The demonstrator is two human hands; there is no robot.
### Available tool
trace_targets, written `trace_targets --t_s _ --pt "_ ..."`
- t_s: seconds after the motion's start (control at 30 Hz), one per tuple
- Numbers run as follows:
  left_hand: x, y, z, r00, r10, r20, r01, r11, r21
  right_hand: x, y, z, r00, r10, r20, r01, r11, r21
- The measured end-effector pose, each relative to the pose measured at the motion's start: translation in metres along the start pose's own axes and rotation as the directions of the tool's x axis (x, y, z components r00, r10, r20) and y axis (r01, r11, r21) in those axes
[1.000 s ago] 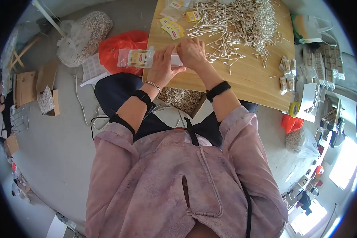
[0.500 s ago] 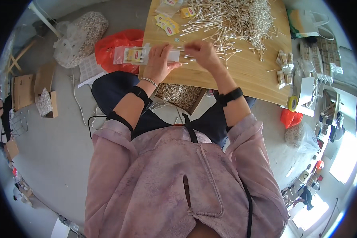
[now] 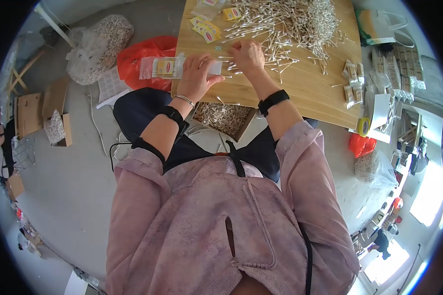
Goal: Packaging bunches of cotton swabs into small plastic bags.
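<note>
The left hand [image 3: 198, 74] lies palm-down at the near left edge of the wooden table [image 3: 310, 93]. Its fingers are curled over a clear plastic packet [image 3: 174, 67] with a yellow and red label, pressing it flat; the labelled end of the packet projects to the left of the fingers, past the table edge.

The right hand [image 3: 247, 55] is just to the right of the left hand, and the two are near each other without visible contact. Its fingers are pinched together on a small bundle of cotton swabs [image 3: 230, 61] that points toward the open end of the packet. Whether the swab tips are already inside the packet cannot be told.

Beyond the right fingers, further up the table, lies a large loose heap of cotton swabs [image 3: 295, 24]. Beyond the left fingers lie several small yellow packets [image 3: 206, 30]. Well to the right of the right fingers, near the far table edge, are small stacks of filled packets [image 3: 352, 81] and a roll of yellow tape [image 3: 363, 126].

Below both hands, under the table edge, an open box [image 3: 224, 118] holds more swabs. To the left of the left fingers, on the floor, lies a red plastic bag [image 3: 140, 59].
</note>
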State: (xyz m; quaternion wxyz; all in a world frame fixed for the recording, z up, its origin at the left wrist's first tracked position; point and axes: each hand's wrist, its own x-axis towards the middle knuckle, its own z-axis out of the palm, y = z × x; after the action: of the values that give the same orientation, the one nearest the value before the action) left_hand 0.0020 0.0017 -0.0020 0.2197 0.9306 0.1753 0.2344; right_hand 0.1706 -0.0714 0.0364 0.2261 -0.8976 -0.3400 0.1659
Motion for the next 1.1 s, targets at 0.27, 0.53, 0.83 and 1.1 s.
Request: trace_targets --t_s 0.27,0.53,0.83,1.1 --pt "-0.002 -0.005 0.0 1.0 0.003 -0.007 -0.002 1.0 0.017 0.006 -0.008 0.003 0.957 -0.278 0.086 0.291 0.911 -0.291" --pt "0.0 -0.006 0.003 1.0 0.012 -0.021 -0.012 1.0 -0.004 -0.027 0.012 -0.005 0.899 -0.437 -0.02 0.438 0.897 0.058" --pt "0.002 -0.005 0.0 0.998 0.048 -0.049 -0.047 0.999 0.02 -0.034 0.02 -0.019 0.985 -0.169 0.018 0.16 0.959 0.233" --pt "0.003 0.003 -0.004 0.998 -0.032 -0.053 0.024 0.99 -0.138 0.011 -0.004 0.006 0.951 -0.274 0.146 0.299 0.935 -0.193"
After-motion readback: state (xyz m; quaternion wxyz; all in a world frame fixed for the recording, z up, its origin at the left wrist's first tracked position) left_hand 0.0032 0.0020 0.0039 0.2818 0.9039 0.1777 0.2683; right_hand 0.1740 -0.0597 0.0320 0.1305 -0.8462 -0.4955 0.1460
